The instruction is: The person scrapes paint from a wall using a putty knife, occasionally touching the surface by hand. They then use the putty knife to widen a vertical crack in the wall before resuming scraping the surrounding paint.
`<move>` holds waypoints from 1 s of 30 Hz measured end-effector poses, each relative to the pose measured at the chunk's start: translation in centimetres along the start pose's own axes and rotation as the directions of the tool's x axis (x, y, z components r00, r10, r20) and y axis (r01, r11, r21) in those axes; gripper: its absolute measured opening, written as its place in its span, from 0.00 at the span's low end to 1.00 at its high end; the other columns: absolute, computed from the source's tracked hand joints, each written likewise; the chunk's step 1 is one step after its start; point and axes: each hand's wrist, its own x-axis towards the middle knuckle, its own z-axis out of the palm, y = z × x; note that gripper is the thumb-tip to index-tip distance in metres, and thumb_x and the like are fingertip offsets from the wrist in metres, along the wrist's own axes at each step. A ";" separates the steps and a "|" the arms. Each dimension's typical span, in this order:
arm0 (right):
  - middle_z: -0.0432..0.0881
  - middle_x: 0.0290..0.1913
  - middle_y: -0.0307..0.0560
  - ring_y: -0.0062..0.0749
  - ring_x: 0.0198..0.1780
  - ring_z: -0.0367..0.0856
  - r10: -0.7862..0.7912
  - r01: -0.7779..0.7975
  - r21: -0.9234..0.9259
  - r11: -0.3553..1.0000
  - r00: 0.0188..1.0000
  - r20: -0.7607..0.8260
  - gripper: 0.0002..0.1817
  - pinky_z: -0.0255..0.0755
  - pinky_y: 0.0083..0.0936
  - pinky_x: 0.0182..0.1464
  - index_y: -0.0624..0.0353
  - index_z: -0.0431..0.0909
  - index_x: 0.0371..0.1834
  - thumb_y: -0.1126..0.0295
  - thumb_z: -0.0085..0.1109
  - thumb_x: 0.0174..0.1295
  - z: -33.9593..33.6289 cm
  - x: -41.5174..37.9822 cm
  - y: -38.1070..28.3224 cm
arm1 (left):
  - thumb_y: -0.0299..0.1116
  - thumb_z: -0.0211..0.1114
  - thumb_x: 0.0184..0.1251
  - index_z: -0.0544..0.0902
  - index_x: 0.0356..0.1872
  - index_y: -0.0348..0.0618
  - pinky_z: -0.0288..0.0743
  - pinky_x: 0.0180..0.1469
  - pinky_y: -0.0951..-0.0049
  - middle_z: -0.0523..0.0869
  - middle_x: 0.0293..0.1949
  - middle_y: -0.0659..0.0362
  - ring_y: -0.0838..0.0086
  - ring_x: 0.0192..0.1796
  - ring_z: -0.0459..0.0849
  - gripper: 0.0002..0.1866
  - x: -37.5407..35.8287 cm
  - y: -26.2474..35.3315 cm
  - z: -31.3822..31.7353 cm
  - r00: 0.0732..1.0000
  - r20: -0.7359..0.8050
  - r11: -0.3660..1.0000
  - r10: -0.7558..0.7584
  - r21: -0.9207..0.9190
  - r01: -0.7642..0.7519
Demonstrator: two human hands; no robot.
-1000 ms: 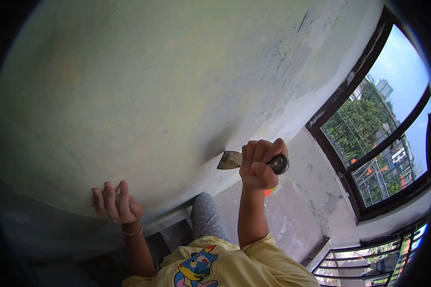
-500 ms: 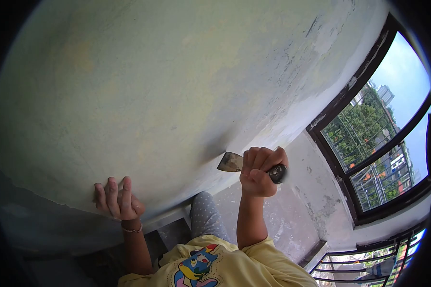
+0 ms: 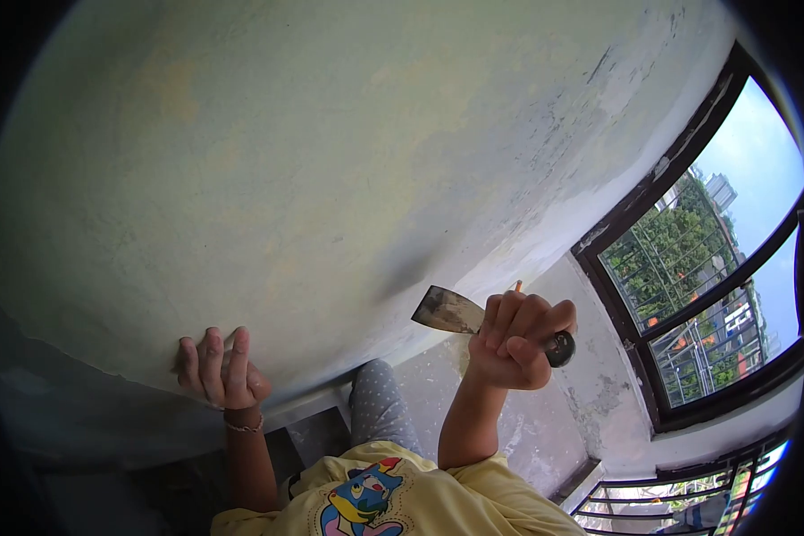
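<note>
My right hand (image 3: 523,342) is wrapped round the dark handle of a putty knife (image 3: 448,310). Its flat metal blade, stained with residue, points left toward the patchy pale-green wall (image 3: 268,196) and looks slightly apart from it, with a soft shadow on the wall behind. My left hand (image 3: 221,371) rests against the lower wall with its fingers spread and fingertips on the surface, holding nothing. A thin bracelet circles the left wrist.
A dark-framed window (image 3: 670,313) stands at the right, with trees and buildings outside. Below it, the sill wall (image 3: 598,393) has flaking paint. Metal bars (image 3: 679,500) cross an opening at lower right. The speckled floor (image 3: 429,384) shows beside my leg (image 3: 381,406).
My right hand has moved right and slightly down with the putty knife, drawing the blade back from the wall. The left hand has stayed in place on the wall.
</note>
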 end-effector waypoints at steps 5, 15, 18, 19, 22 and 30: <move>0.60 0.11 0.39 0.22 0.11 0.51 0.098 -0.097 -0.099 0.990 0.995 0.005 0.11 0.49 0.21 0.13 0.56 0.58 0.21 0.81 0.49 0.38 0.0 1.2 2.4 | 0.34 0.43 0.75 0.88 0.51 0.42 0.66 0.68 0.50 0.82 0.61 0.51 0.49 0.70 0.71 0.22 0.1 0.0 0.2 1.000 -0.016 1.000 -0.005 -0.016 0.004; 0.59 0.13 0.40 0.23 0.13 0.51 0.227 -0.237 -0.089 0.967 0.968 -0.108 0.12 0.48 0.22 0.15 0.57 0.58 0.20 0.83 0.50 0.36 -0.6 1.2 3.6 | 0.34 0.43 0.74 0.88 0.51 0.42 0.67 0.68 0.51 0.83 0.61 0.51 0.50 0.70 0.72 0.22 -0.2 -0.1 -0.1 1.000 0.007 1.000 -0.022 -0.009 0.022; 0.58 0.13 0.40 0.23 0.13 0.51 0.193 -0.201 -0.111 0.973 0.978 -0.074 0.12 0.48 0.22 0.15 0.57 0.57 0.20 0.82 0.49 0.35 -1.2 0.5 3.3 | 0.37 0.41 0.76 0.88 0.51 0.42 0.67 0.67 0.51 0.83 0.60 0.51 0.50 0.70 0.72 0.24 -0.1 0.0 0.1 1.000 -0.003 1.000 -0.019 0.001 0.019; 0.57 0.11 0.38 0.22 0.11 0.49 0.137 -0.141 -0.194 0.971 0.990 -0.030 0.10 0.48 0.21 0.13 0.55 0.57 0.20 0.79 0.47 0.36 -1.1 0.4 2.6 | 0.37 0.41 0.77 0.88 0.51 0.42 0.67 0.67 0.51 0.83 0.60 0.51 0.50 0.70 0.72 0.24 -0.1 0.0 0.0 1.000 -0.003 1.000 -0.018 -0.007 0.018; 0.63 0.11 0.40 0.23 0.12 0.54 -0.045 0.046 -0.032 0.998 0.999 0.022 0.13 0.53 0.19 0.15 0.56 0.60 0.22 0.82 0.53 0.36 0.5 0.3 0.1 | 0.37 0.41 0.77 0.88 0.51 0.42 0.67 0.67 0.51 0.83 0.60 0.51 0.50 0.69 0.72 0.24 -0.3 -0.1 0.2 1.000 -0.004 1.000 -0.016 -0.005 0.016; 0.65 0.12 0.40 0.22 0.12 0.56 0.027 -0.027 -0.009 1.000 0.998 0.048 0.12 0.50 0.21 0.16 0.56 0.61 0.23 0.81 0.52 0.38 0.4 0.9 0.4 | 0.36 0.42 0.76 0.88 0.51 0.42 0.67 0.67 0.51 0.83 0.60 0.51 0.51 0.69 0.72 0.24 0.1 -0.1 0.2 1.000 -0.006 1.000 -0.014 -0.008 0.014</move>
